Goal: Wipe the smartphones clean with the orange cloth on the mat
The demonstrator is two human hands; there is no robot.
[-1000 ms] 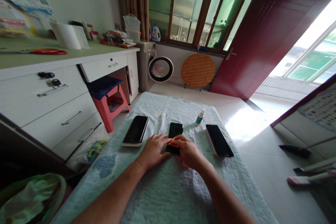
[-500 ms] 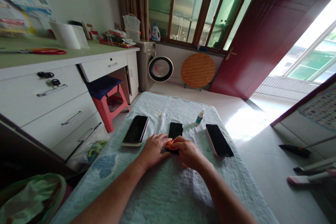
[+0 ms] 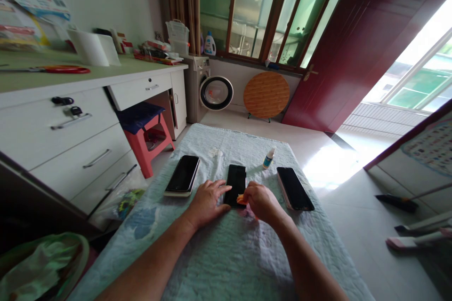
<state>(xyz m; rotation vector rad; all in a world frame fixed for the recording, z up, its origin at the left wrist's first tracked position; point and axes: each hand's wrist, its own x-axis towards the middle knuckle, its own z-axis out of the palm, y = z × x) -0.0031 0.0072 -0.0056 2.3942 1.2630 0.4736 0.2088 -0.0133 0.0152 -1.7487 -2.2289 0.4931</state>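
A black smartphone (image 3: 235, 179) lies face up on the cloth-covered table, between my two hands. My left hand (image 3: 208, 200) rests flat with its fingers spread, thumb and fingertips against the phone's left edge. Pinched in my right hand (image 3: 260, 200) is an orange cloth (image 3: 241, 199), which touches the lower right part of the screen. The cloth's pinkish lower end hangs beside the phone. To the left, a second dark-screened phone (image 3: 183, 173) lies on a pale box. Another phone (image 3: 295, 188) lies at the right, also on a box. A small spray bottle (image 3: 269, 158) stands upright behind my right hand.
The table carries a light blue-green quilted cover (image 3: 226, 263). At the left stand a white desk (image 3: 63, 136) and a red stool (image 3: 144, 136). A bin (image 3: 83, 256) with a bag sits low at the left. Farther back is a washing machine (image 3: 197, 63) with its door open.
My right hand has moved right and slightly away from my left hand, taking the orange cloth from mid-screen to the phone's lower right edge. The left hand stays in place.
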